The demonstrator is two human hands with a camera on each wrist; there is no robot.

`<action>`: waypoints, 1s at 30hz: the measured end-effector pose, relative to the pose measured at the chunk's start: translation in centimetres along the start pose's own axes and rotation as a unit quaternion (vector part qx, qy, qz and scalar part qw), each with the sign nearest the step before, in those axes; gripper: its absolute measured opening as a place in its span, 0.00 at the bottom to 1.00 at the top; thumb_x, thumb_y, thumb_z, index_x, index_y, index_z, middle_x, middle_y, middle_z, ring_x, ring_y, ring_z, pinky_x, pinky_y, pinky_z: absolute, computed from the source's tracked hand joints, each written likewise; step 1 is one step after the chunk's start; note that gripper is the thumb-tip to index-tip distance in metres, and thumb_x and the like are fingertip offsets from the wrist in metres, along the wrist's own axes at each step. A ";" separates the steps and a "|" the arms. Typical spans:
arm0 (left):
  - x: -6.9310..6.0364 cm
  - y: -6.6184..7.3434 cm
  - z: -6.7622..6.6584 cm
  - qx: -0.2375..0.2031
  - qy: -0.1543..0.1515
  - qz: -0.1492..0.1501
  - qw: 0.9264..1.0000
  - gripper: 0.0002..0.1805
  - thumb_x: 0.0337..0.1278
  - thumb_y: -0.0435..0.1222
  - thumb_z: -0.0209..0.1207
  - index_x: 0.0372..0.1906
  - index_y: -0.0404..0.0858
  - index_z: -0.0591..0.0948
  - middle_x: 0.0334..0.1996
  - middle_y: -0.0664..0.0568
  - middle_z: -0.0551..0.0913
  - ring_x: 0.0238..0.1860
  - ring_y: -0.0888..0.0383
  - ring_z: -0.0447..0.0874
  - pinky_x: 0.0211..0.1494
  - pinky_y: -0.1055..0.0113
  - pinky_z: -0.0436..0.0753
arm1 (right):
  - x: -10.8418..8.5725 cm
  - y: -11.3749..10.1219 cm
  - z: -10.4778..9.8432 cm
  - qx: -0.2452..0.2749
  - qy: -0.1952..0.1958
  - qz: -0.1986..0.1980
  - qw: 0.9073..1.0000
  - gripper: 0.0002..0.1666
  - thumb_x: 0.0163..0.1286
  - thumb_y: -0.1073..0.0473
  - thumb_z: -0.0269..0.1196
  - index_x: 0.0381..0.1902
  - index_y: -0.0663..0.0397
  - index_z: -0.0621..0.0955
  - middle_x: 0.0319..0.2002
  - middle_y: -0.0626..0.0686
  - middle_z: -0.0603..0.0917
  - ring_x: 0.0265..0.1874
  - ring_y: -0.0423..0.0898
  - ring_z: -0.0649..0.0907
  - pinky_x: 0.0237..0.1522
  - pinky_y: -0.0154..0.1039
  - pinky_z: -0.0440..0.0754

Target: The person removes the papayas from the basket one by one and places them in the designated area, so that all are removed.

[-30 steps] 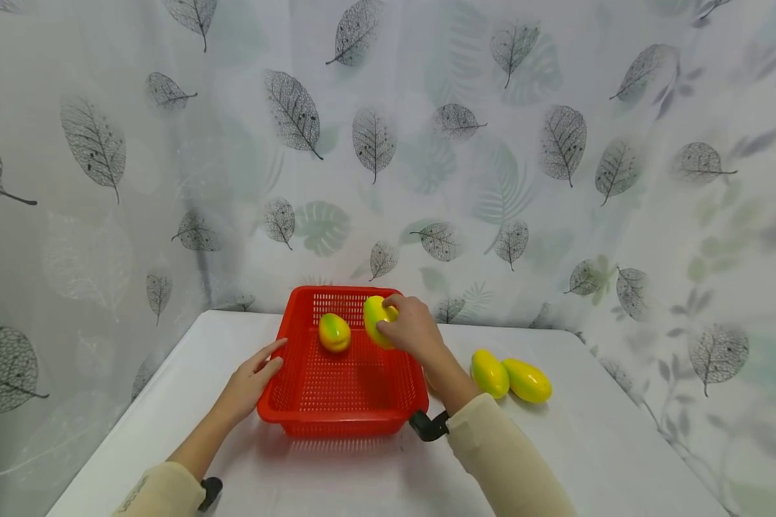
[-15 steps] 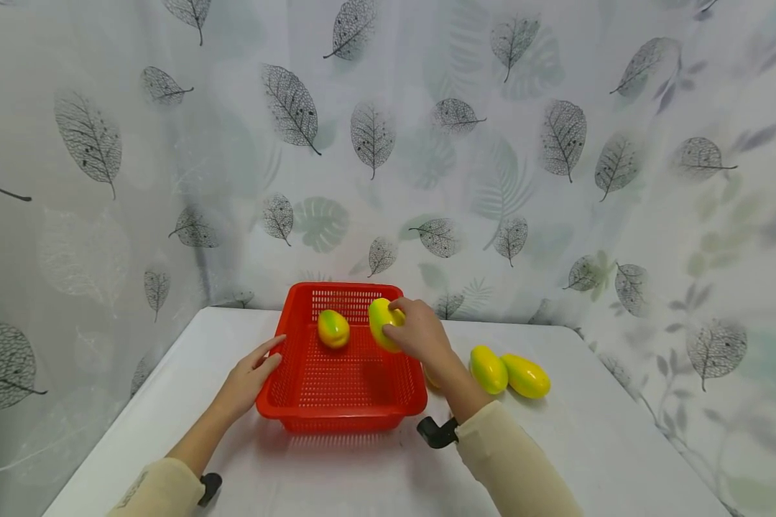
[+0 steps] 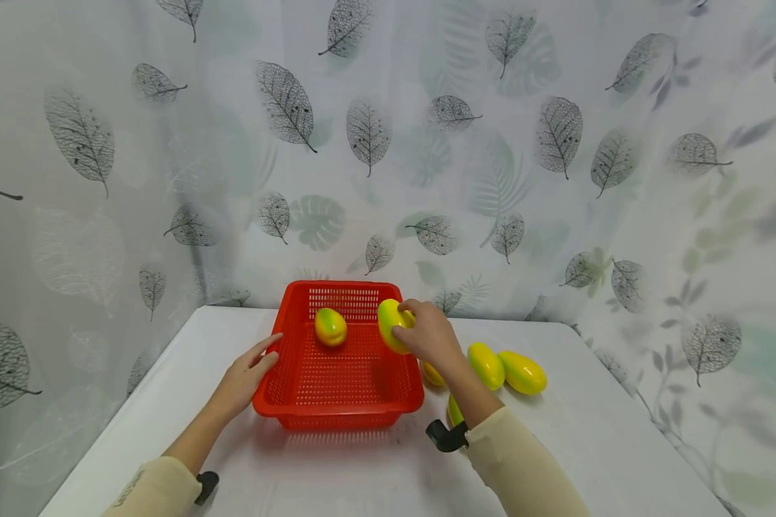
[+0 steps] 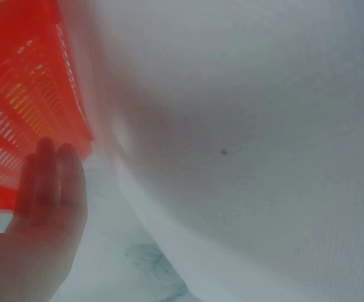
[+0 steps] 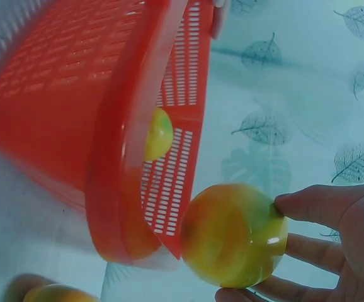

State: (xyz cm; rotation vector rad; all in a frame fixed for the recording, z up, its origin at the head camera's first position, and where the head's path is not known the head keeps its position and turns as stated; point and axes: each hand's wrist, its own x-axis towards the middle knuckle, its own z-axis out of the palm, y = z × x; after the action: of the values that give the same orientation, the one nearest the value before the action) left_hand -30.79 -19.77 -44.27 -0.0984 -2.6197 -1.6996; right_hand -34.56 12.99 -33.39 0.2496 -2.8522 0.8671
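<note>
A red plastic basket with slotted walls stands on the white table. Inside it, toward the back left, lies one yellow-green mango. My left hand rests against the basket's left side; its fingers look straight along the outer wall in the left wrist view. With thumb and fingertips my right hand pinches another mango above the basket's right rim. The right wrist view shows this held mango end-on, off the table.
Right of the basket lie several more mangoes, among them one mango beside another mango. One mango is partly hidden under my right forearm. A leaf-patterned curtain hangs behind the white table.
My right hand has shifted a little to the right with the mango, from over the basket's inside toward its right rim. The left hand keeps its place at the basket.
</note>
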 end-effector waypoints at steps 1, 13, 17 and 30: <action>0.0 0.0 0.0 -0.001 0.001 -0.001 1.000 0.30 0.81 0.48 0.48 0.81 0.48 0.62 0.71 0.34 0.71 0.52 0.49 0.83 0.51 0.62 0.89 | -0.1 0.1 -0.1 0.001 -0.001 0.001 1.000 0.28 0.66 0.53 0.68 0.63 0.51 0.82 0.59 0.58 0.82 0.49 0.54 0.80 0.52 0.50 0.84; 0.3 -0.2 0.0 0.009 0.009 0.000 1.000 0.29 0.82 0.47 0.47 0.81 0.49 0.62 0.71 0.34 0.71 0.52 0.48 0.83 0.53 0.58 0.89 | -0.9 0.9 -0.4 0.015 0.001 0.014 1.000 0.29 0.66 0.52 0.69 0.64 0.52 0.81 0.62 0.58 0.81 0.53 0.55 0.81 0.56 0.52 0.86; 0.2 -0.2 0.0 0.013 0.008 -0.001 1.000 0.29 0.82 0.47 0.47 0.81 0.48 0.62 0.72 0.33 0.70 0.53 0.47 0.83 0.54 0.58 0.89 | -1.2 1.1 -0.5 0.018 0.005 0.012 1.000 0.29 0.65 0.53 0.69 0.64 0.52 0.82 0.62 0.57 0.82 0.55 0.55 0.81 0.58 0.54 0.85; 0.1 -0.2 0.1 0.004 0.002 -0.003 1.000 0.30 0.82 0.48 0.47 0.82 0.48 0.61 0.72 0.33 0.69 0.53 0.48 0.83 0.53 0.58 0.90 | -1.7 1.6 -1.0 0.032 0.005 0.027 0.999 0.31 0.65 0.53 0.69 0.65 0.52 0.81 0.65 0.56 0.81 0.57 0.55 0.81 0.57 0.53 0.87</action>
State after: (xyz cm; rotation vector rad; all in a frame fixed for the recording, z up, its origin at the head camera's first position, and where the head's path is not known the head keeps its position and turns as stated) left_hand -30.90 -19.78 -44.44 -0.0864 -2.6263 -1.6888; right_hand -33.08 15.07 -33.71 0.1772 -2.8375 0.9677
